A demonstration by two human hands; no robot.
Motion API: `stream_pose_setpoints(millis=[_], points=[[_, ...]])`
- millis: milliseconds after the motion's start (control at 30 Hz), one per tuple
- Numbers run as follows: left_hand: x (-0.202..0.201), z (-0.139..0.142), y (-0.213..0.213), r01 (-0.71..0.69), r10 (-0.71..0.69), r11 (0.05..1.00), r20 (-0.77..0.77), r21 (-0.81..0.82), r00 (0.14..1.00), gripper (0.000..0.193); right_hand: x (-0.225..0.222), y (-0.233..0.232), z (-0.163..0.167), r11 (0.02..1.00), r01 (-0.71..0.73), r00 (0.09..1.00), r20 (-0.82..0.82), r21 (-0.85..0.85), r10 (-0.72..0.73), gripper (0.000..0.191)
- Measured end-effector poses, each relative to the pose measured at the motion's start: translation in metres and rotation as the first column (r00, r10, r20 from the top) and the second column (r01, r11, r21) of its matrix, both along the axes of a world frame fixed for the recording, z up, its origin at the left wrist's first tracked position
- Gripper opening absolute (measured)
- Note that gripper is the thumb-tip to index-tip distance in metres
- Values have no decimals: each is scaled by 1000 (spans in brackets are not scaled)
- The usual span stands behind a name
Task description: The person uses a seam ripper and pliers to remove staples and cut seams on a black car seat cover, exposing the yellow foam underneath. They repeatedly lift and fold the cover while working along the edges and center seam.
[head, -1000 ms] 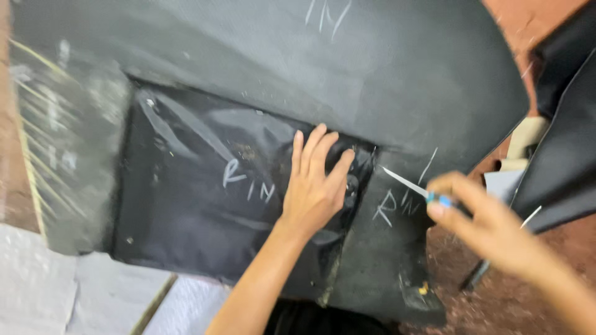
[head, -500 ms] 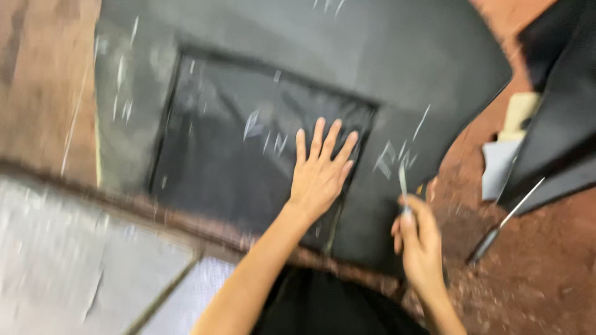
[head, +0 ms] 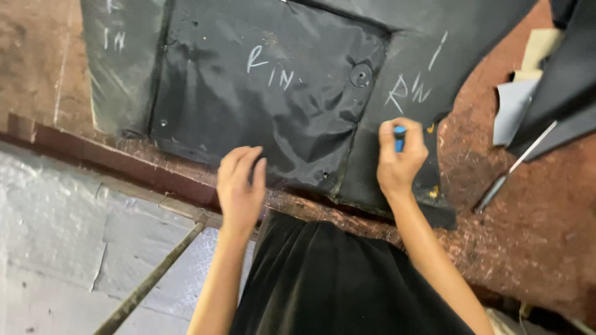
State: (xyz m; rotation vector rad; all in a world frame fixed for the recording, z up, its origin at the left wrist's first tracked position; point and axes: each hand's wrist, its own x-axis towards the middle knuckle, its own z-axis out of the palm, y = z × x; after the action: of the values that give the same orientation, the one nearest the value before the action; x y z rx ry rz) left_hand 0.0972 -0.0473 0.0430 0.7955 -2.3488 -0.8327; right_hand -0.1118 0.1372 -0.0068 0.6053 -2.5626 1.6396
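A glossy black square panel with white chalk marks lies on a larger matte black sheet on a reddish-brown surface. My left hand hovers at the panel's near edge, fingers loosely curled, holding nothing. My right hand is closed around a blue-capped marking tool, resting on the larger sheet just below its chalk marks. A small round button-like disc sits near the panel's right edge.
A thin metal tool lies on the reddish-brown surface at right, beside black sheets and pale paper pieces. A grey slab floor with a metal rod is at lower left. Dark cloth covers my lap.
My left hand has lifted off the panel and pulled back to its near edge, fingers curling. My right hand turned the marking tool upright and moved onto the larger sheet. The view shifted.
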Motion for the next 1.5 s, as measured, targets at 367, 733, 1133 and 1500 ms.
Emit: stream_pose_setpoints(millis=[367,733,1133,1500], points=[[-57,-6,18,723,-680,687,290,-68,673,59,8,-8,-1,916,286,956,144,-281,-255,15],[-63,-25,-17,860,-850,501,131,-95,510,36,10,-22,-6,913,407,898,-175,-19,-404,21],[-63,-36,-44,923,-926,370,34,-108,375,13,15,-44,2,872,482,862,-223,81,-456,20],[-50,-18,-47,884,-877,460,110,-81,467,43,13,-38,4,880,470,868,-218,73,-446,19]])
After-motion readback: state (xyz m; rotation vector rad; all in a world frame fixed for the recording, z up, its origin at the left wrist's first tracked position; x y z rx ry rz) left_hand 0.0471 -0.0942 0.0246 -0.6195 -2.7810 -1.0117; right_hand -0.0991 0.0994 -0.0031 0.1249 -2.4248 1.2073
